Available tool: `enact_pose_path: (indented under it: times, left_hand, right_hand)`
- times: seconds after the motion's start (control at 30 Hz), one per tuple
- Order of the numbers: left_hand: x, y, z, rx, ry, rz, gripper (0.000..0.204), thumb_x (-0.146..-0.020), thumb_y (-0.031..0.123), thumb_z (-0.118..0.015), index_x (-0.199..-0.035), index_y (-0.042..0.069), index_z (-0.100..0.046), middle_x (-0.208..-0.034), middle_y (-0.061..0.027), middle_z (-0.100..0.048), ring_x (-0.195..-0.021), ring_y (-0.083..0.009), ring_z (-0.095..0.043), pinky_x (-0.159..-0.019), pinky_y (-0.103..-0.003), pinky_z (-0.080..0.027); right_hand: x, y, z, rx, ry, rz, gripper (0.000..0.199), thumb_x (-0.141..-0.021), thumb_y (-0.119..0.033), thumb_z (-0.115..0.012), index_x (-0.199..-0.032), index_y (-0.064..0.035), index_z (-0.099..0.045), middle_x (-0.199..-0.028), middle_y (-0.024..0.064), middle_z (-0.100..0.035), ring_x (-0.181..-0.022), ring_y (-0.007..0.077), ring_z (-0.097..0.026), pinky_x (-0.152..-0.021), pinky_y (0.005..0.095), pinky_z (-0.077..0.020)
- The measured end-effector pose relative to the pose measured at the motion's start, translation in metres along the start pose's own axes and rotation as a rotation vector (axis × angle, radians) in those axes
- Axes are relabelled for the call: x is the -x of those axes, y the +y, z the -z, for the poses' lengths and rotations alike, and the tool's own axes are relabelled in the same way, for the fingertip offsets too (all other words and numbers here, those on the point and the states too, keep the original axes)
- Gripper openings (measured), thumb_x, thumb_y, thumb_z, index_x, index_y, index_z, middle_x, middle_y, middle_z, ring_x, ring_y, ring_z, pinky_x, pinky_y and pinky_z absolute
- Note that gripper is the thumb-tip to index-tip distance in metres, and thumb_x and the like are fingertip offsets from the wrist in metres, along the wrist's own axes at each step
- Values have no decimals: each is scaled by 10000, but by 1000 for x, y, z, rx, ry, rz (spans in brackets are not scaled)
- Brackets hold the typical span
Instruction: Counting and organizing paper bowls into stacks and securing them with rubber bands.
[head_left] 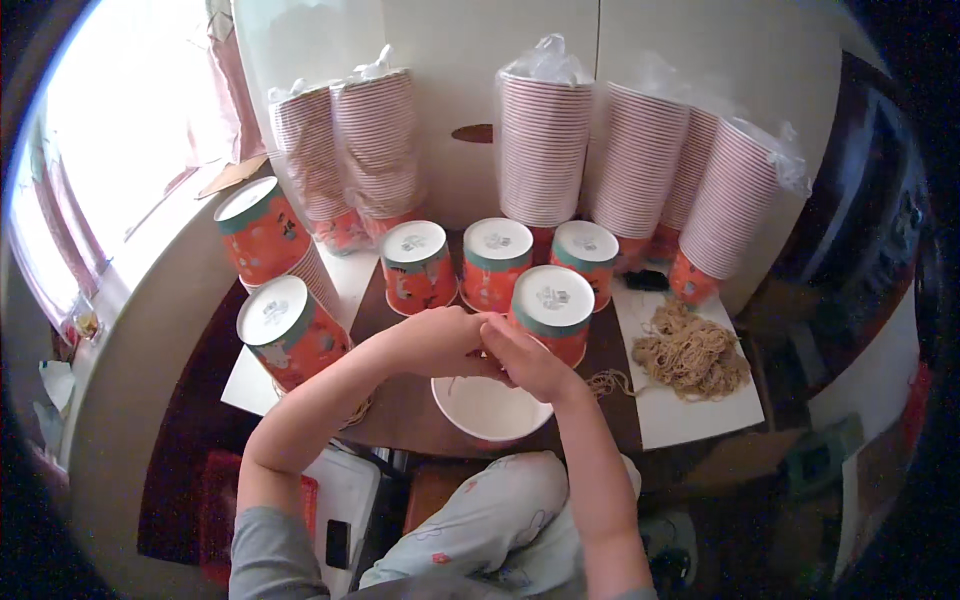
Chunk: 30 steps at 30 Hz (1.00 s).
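Note:
My left hand (440, 340) and my right hand (525, 358) meet over the far rim of an open white-lined paper bucket (492, 412), which stands mouth up at the table's near edge. The fingers of both hands are drawn together, and what they pinch is hidden. A thin strand seems to hang inside the bucket below my left hand. Just beyond my right hand, an orange and green paper bucket (552, 302) stands upside down. More upturned buckets, one (415, 265) to the left, another (497, 262) in the middle and a third (587, 258) to the right, stand behind.
A tangled heap of tan string (690, 355) lies on a white board (690, 425) at the right. Tall bagged bucket stacks (545, 150) line the wall. Two upturned bucket stacks, one nearer (295, 340) and one farther (262, 235), stand left. A phone (338, 545) lies low left.

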<state>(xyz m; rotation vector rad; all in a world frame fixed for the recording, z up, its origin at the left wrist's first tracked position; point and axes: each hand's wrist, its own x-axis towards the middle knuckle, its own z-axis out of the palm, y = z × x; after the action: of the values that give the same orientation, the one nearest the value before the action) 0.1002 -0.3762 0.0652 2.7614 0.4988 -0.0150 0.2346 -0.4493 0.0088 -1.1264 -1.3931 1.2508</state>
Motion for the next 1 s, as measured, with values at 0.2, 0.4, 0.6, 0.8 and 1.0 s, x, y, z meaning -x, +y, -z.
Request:
enact_pose_path:
  times: [0.2,0.4,0.6,0.8,1.0]
  left_hand:
    - [19,-28,-5,255,-64,32,244,-762,254,-585,-778,14,-621,-681,-118,-612,-631,-199,-595,-605,-301,-464]
    - [46,-35,-16,621,-2,43,231,-823,195,-515,-874,-4,-621,-710,-76,-616,-656,-107,-569,-640,-247,-456]
    - [55,-39,-21,790,7,148,244,-842,199,-489,-916,3,-614,-761,-50,-615,-719,-87,-561,-676,-228,-444]
    - [53,-50,-31,743,59,121,209,-806,176,-545,-866,-8,-625,-727,-51,-617,-684,-83,-556,-648,-228,-442]
    - [48,-58,-35,587,155,185,185,-728,177,-630,-805,9,-636,-704,-72,-627,-662,-111,-573,-625,-256,-453]
  right_hand:
    - [-9,17,2,270,-107,94,236,-862,-245,-472,-994,-59,-536,-793,12,-546,-675,69,-494,-592,219,-409]
    - [-6,4,-1,340,-136,187,164,-829,-166,-526,-826,-22,-603,-783,13,-585,-733,81,-534,-668,222,-428]
    - [-7,6,1,344,-82,159,138,-812,-128,-531,-788,-7,-592,-768,15,-584,-724,74,-531,-656,218,-427]
    - [-9,11,5,361,-65,138,127,-803,-117,-538,-784,-2,-590,-762,18,-582,-719,74,-530,-646,213,-425]
    - [-11,15,6,431,-58,144,122,-801,-115,-537,-795,1,-574,-771,20,-571,-713,77,-532,-641,221,-427]
